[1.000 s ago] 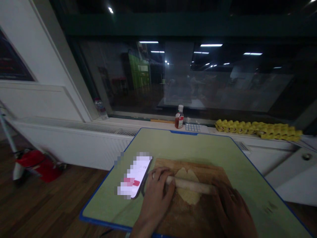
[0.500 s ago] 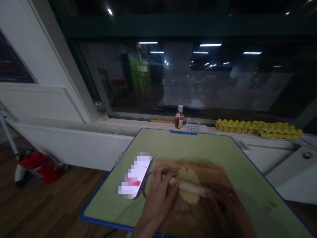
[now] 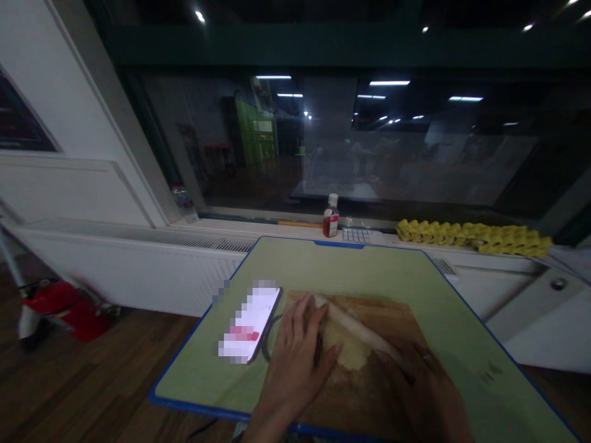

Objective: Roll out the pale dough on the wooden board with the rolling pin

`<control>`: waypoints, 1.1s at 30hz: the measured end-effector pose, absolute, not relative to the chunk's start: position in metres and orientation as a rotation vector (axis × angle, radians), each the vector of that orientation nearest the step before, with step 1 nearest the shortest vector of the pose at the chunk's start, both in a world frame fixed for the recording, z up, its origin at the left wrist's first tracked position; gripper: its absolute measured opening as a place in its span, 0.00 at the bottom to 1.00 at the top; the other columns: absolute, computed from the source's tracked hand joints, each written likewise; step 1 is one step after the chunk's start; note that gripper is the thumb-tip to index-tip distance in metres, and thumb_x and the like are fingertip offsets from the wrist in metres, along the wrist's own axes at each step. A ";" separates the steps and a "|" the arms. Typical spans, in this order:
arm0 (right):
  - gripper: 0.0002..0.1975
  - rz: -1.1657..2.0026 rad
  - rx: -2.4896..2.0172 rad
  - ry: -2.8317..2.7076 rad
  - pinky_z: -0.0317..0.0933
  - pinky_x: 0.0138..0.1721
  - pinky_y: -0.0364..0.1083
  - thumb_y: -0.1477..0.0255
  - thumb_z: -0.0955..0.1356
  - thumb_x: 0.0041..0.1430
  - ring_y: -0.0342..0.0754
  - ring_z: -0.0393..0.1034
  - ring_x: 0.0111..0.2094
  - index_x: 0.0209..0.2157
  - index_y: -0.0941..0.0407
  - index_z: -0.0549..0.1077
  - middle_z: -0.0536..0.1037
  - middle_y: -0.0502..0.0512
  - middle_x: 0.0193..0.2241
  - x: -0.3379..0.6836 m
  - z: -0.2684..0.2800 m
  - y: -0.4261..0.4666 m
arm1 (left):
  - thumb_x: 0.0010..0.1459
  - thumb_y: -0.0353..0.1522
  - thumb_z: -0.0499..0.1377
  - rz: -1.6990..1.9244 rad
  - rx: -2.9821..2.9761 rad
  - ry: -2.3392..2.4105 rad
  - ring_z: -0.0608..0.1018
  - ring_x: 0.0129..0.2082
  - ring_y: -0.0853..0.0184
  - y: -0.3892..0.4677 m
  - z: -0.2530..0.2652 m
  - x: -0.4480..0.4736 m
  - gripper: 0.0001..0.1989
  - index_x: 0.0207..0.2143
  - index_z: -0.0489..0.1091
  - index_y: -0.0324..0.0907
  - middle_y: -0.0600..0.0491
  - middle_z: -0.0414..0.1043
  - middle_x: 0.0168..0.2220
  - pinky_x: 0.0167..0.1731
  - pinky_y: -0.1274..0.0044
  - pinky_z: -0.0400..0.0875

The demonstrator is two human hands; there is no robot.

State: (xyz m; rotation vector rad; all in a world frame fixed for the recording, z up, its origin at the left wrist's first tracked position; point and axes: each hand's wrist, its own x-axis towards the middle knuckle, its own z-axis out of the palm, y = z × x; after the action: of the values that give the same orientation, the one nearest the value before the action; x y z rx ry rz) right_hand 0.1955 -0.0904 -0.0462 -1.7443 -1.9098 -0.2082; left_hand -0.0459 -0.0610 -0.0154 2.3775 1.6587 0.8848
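A pale wooden rolling pin lies slantwise over the far side of a flattened sheet of dough. My left hand is on the pin's left end, with its fingers bent over it and the thumb close to the dough. On the pin's right end rests my right hand, in shadow, its fingers around the wood. Under the dough lies a wooden cutting board, partly covered by both hands. The dough has an uneven edge near my right fingertips.
A lit phone, partly pixelated, lies left of the board on a green folding table with a blue edge. A dark cable curves beside it. On the windowsill stand a small bottle and yellow egg trays.
The rolling pin has moved away from me, from the middle of the dough to its far side. Both hands moved with it, and more of the near dough shows.
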 end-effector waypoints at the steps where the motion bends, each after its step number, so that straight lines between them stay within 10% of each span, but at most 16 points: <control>1: 0.23 -0.204 -1.753 -1.883 0.69 0.37 0.50 0.53 0.57 0.67 0.53 0.76 0.37 0.43 0.52 0.75 0.80 0.57 0.37 0.195 -0.046 -0.091 | 0.61 0.42 0.59 0.864 2.391 1.616 0.50 0.68 0.51 -0.062 -0.014 -0.046 0.33 0.66 0.52 0.52 0.49 0.41 0.70 0.63 0.54 0.55; 33: 0.18 -0.032 -1.670 -1.826 0.69 0.45 0.52 0.59 0.59 0.67 0.53 0.75 0.44 0.47 0.51 0.74 0.79 0.56 0.44 0.193 -0.041 -0.090 | 0.53 0.41 0.67 0.706 2.449 1.240 0.68 0.57 0.57 -0.068 0.006 -0.045 0.26 0.55 0.68 0.52 0.54 0.70 0.54 0.57 0.62 0.64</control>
State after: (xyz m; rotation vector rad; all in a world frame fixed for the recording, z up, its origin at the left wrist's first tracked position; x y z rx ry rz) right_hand 0.1932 -0.0900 -0.0408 -1.6702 -1.8262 -0.0319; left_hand -0.0455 -0.0683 0.0059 2.4491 1.2403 0.7065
